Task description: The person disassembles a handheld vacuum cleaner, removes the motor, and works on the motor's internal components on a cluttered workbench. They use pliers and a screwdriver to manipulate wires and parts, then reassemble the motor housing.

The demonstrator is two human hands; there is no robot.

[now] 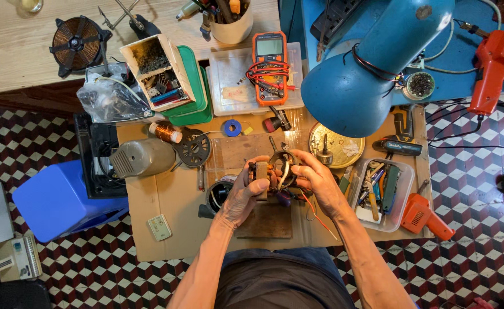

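A blue lamp (372, 63) leans over the low table (166, 200), lighting the work. Beneath it, the left hand (241, 194) and right hand (319, 182) both clench a small motor stator (275, 169) (copper windings showing), held raised above the wooden block (266, 223) for inspection.
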